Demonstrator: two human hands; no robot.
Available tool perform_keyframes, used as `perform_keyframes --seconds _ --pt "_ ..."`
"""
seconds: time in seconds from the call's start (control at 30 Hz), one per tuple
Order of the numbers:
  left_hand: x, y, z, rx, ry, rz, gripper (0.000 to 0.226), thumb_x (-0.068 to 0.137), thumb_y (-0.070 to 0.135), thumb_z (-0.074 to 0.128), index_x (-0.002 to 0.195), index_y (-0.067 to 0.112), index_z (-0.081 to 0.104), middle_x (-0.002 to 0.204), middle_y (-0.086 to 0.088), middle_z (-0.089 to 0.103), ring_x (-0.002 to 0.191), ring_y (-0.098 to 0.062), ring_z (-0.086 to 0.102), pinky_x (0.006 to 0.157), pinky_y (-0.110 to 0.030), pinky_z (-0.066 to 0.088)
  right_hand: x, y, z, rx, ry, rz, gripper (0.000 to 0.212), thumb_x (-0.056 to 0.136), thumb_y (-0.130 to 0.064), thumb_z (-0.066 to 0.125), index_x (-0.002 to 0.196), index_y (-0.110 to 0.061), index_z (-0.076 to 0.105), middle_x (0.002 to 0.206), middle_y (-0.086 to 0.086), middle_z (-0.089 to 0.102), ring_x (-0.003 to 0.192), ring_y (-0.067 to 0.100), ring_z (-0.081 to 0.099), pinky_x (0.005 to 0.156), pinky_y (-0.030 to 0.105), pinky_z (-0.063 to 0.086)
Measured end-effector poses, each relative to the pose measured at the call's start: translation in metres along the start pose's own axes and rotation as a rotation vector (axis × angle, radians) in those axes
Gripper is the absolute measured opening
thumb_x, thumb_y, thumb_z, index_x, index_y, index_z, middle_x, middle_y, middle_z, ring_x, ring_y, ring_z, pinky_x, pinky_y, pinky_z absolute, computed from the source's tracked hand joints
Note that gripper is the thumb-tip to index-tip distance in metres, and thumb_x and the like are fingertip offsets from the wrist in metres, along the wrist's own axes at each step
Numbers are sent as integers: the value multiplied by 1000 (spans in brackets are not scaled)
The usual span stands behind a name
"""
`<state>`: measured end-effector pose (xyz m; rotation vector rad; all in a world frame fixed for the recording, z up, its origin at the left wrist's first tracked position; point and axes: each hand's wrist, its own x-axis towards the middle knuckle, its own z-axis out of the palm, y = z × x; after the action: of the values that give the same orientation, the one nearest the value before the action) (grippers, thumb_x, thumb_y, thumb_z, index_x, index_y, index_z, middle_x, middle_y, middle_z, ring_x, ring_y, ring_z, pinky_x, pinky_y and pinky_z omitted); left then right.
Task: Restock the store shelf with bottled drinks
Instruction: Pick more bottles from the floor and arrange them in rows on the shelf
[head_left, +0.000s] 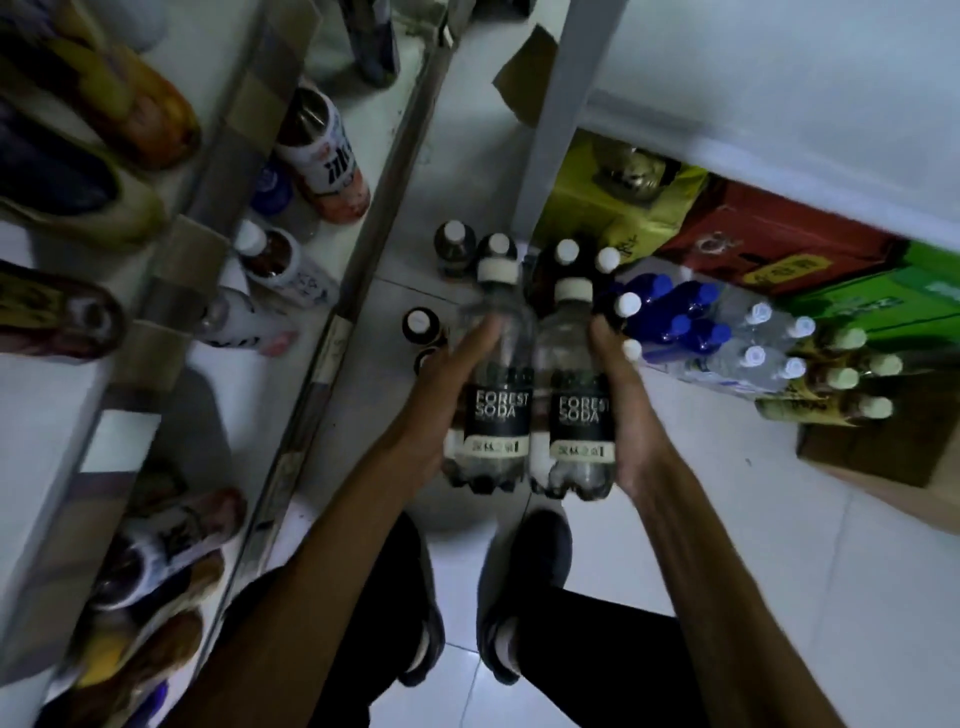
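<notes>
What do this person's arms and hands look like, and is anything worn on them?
Both forearms are bare as far as the picture shows: no sleeves, gloves, watch or bracelet. The left hand and right hand are bare too, with no rings visible. The forearms look long and slim. Below them show dark trousers and dark shoes with paler patches.

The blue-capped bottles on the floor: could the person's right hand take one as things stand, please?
Probably not yet. The right hand holds a Forest Soda bottle, so its fingers are taken. The blue-capped bottles stand beyond it with nothing above them, so the way looks free once that bottle is down.
</notes>
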<state>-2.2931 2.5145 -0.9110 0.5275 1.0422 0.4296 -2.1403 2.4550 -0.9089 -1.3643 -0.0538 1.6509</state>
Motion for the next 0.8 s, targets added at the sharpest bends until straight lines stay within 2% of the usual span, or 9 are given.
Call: perform_keyframes --seconds 0.07,0.17,0.33,0.4,0.47,0.57,0.67,0.8 --pt "-25 -4 5 -24 17 -50 73 62 62 79 116 14 70 120 -17 67 113 -35 62 104 -53 42 -33 -2 3 -63 62 12 64 91 -58 50 132 -9 56 125 21 63 116 38 60 105 61 39" --pt "-65 2 21 -13 -6 -102 76 65 65 75 122 16 66 120 -16 67 115 -37 60 106 -61 37 -82 -19 14 -155 90 13 71 81 -63 63 129 -12 58 125 22 62 116 40 59 104 63 39" --pt "-135 61 62 4 20 -60 84 55 69 79 121 18 67 119 -13 68 114 -35 61 106 -59 39 -159 -70 46 -222 75 -81 83 67 -60 76 130 -10 56 122 22 64 111 41 62 98 63 44" --pt "-165 88 78 36 12 -38 85 55 71 77 122 18 67 119 -12 68 114 -34 61 105 -57 41 -191 -92 62 -235 60 -130 82 66 -59 77 128 -9 56 118 24 65 107 44 63 93 65 47" --pt "-194 113 92 35 17 -8 90 57 70 76 128 17 61 126 -14 64 117 -34 60 105 -53 42 -223 -114 80 -231 70 -174 78 68 -57 76 128 -12 56 117 23 66 105 43 64 92 65 48" --pt "-232 145 114 40 20 18 107 55 72 80 141 18 47 140 -12 53 123 -33 55 106 -54 40 -269 -145 103 -227 54 -230 85 67 -61 77 132 -13 53 119 20 65 107 41 64 93 62 48" --pt "-283 187 150 61 -44 109 85 65 56 81 134 13 55 129 -14 62 118 -34 60 104 -50 44 -323 -184 122 -231 51 -306 72 77 -53 73 133 -12 52 121 21 64 107 41 64 94 64 47" --pt "-349 251 211 144 -165 242 57 81 37 72 126 5 60 118 -17 67 105 -34 65 87 -41 54 -402 -252 149 -255 102 -446 73 71 -55 75 128 -16 54 118 16 66 102 33 68 88 54 54"
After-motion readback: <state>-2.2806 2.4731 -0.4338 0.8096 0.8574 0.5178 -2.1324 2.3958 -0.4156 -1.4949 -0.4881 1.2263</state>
